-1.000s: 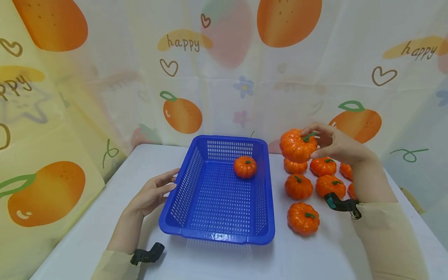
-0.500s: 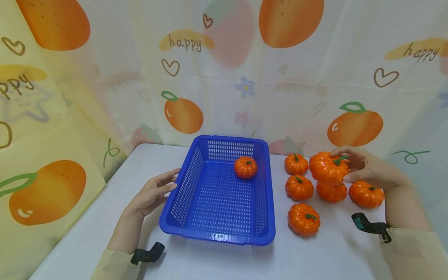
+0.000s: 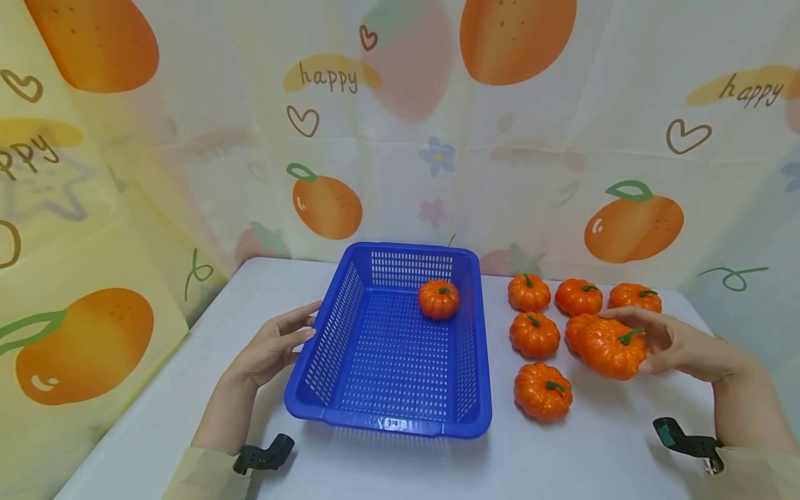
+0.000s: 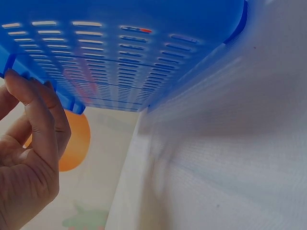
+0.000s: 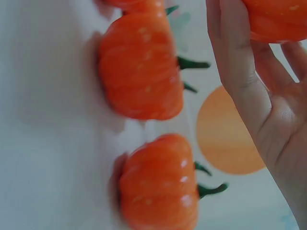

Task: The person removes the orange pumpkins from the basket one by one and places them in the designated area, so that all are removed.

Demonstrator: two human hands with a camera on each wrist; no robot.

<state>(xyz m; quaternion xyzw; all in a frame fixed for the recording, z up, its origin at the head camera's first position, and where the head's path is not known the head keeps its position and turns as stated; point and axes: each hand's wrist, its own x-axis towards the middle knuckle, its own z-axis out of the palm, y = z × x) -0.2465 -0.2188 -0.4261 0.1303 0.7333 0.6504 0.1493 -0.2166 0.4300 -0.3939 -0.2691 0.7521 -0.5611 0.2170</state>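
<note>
My right hand (image 3: 690, 347) grips a small orange pumpkin (image 3: 609, 353) with a green stem, fingers at the back and thumb at the near side. In the head view it overlaps another pumpkin (image 3: 576, 328) behind it. The right wrist view shows the gripped pumpkin (image 5: 280, 21) at the top right, raised beside pumpkins on the table. At the left, my left hand (image 3: 270, 347) touches the side rim of a blue plastic basket (image 3: 387, 423), its fingertips (image 4: 14, 79) right at the rim's edge. One pumpkin (image 3: 439, 299) sits in the basket's far right part.
Right of the basket stand several more pumpkins in loose rows, among them a near one (image 3: 542, 392) and a far right one (image 3: 635, 297). A white cloth covers the table (image 3: 400, 472). A fruit-printed curtain (image 3: 400, 173) hangs behind and at the left.
My right hand has carried its pumpkin rightward, down and nearer, uncovering the back-row pumpkins. The left hand and the basket have stayed in place.
</note>
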